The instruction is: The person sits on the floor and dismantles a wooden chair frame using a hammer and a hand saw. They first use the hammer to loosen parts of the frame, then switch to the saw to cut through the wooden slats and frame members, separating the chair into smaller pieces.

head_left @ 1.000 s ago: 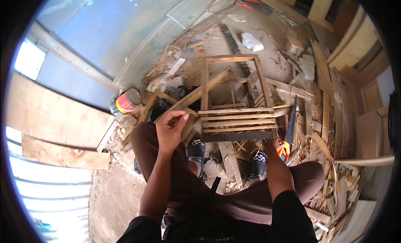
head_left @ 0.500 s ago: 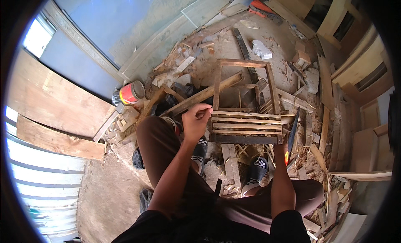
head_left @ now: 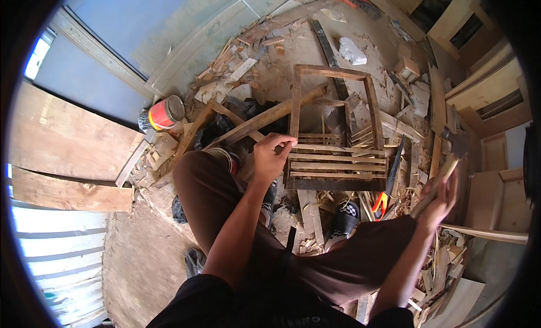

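A wooden frame [head_left: 295, 97] with several thin slats nailed across its near side stands on the floor between my feet. My left hand [head_left: 269, 158] pinches the left end of the top slat [head_left: 338, 149]; anything small between the fingertips is too small to make out. My right hand [head_left: 438, 203] is raised at the right, away from the frame, gripping the wooden handle of a hammer [head_left: 445, 173]. Its dark head points up and away from me.
Wood scraps and offcuts litter the floor around the frame. A saw with an orange handle [head_left: 381, 204] lies right of the frame. A red tin can [head_left: 165, 112] stands at the left by wide planks [head_left: 67, 139]. A white bag [head_left: 353, 49] lies beyond.
My right hand has swung out to the right and lifted the hammer. My left hand has stayed at the frame's near left corner. My head has shifted, so the frame appears larger.
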Demonstrator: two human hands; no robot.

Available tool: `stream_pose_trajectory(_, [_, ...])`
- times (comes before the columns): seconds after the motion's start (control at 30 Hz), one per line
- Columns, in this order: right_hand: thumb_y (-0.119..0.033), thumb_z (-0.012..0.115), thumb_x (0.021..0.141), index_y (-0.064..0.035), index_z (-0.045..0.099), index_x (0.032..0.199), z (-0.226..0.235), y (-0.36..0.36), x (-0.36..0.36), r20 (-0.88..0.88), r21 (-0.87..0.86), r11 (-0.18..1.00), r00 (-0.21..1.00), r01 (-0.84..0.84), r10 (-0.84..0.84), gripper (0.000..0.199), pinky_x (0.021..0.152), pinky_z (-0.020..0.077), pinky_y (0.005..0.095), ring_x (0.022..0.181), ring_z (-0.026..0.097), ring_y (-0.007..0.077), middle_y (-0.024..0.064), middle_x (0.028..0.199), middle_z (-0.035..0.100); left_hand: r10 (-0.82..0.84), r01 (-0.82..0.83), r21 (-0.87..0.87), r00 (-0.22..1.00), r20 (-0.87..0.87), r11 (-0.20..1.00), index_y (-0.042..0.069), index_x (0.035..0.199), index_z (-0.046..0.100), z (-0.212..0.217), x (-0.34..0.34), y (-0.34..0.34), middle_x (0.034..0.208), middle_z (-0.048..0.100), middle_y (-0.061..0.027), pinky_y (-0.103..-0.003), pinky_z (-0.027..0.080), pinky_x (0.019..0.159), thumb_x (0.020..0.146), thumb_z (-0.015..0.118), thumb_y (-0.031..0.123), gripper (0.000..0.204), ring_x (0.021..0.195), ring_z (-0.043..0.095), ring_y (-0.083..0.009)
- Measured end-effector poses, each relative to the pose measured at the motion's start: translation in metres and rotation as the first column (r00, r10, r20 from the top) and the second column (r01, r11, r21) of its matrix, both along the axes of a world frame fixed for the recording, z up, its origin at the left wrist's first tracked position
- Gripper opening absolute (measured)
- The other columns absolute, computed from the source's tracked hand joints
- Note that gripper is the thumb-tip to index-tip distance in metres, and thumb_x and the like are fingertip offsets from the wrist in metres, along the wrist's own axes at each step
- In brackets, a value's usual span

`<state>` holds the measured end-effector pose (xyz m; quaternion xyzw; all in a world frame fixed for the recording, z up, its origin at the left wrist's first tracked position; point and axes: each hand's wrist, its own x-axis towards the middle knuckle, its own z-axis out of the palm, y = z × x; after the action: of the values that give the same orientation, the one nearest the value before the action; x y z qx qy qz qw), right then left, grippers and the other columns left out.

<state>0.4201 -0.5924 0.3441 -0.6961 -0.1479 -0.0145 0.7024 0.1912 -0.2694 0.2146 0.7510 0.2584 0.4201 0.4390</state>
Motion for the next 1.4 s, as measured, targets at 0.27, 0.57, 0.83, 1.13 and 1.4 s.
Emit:
stream_pose_trajectory(0.27, [-0.021,0.049,0.111,0.0,0.052,0.146,-0.005,0.035,-0.019,-0.193,0.091,0.986,0.969,-0.139,0.154,0.041,0.043,0.0408,0.0244,0.06,0.05,0.0089,0.007,0.103,0.061,-0.02,0.02,-0.027,1.0,-0.008,0.999,0.004,0.1,0.079,-0.002,-0.009,0.002,0.094,0.078,-0.0132,-0.032,0.06,0.074,0.089,0.08,0.002,0.012,0.082,0.077,-0.0222])
stream_pose_trajectory(0.57, [-0.022,0.053,0.109,0.0025,0.055,0.14,-0.01,0.037,-0.015,-0.267,0.127,0.977,0.942,-0.172,0.201,0.039,0.046,0.0403,0.0247,0.063,0.048,0.0096,0.0072,0.11,0.062,-0.027,0.026,-0.076,0.999,-0.02,0.997,0.002,0.102,0.079,0.001,-0.006,-0.001,0.097,0.077,-0.0135,-0.03,0.062,0.078,0.091,0.078,0.0,0.012,0.086,0.077,-0.0197])
stream_pose_trajectory(0.83, [-0.022,0.053,0.108,0.002,0.058,0.129,0.001,0.036,-0.022,-0.305,0.111,0.99,0.945,-0.087,0.118,0.033,0.048,0.0405,0.0258,0.063,0.049,0.0091,0.0052,0.096,0.06,-0.021,0.024,-0.099,0.999,0.037,0.995,0.002,0.102,0.079,-0.004,-0.006,0.003,0.096,0.078,-0.0137,-0.03,0.063,0.078,0.09,0.078,-0.001,0.012,0.086,0.078,-0.021])
stream_pose_trajectory(1.13, [-0.02,0.055,0.107,0.0011,0.055,0.142,-0.014,0.019,-0.014,-0.347,0.131,0.986,0.927,-0.106,0.146,0.041,0.05,0.0413,0.0243,0.068,0.051,0.0099,0.007,0.111,0.063,-0.021,0.021,-0.084,1.0,0.008,0.996,0.002,0.1,0.079,-0.002,-0.007,0.002,0.096,0.078,-0.0137,-0.031,0.061,0.076,0.089,0.079,0.001,0.011,0.086,0.078,-0.0211])
stream_pose_trajectory(1.4, [-0.021,0.054,0.107,0.0003,0.056,0.137,-0.013,0.021,-0.016,-0.35,0.148,0.983,0.924,-0.107,0.153,0.037,0.05,0.0413,0.024,0.067,0.051,0.0097,0.0064,0.111,0.063,-0.028,0.031,0.052,0.998,-0.059,0.998,0.004,0.1,0.08,0.005,-0.01,0.003,0.094,0.079,-0.0119,-0.032,0.061,0.075,0.088,0.078,0.0,0.012,0.085,0.077,-0.0222])
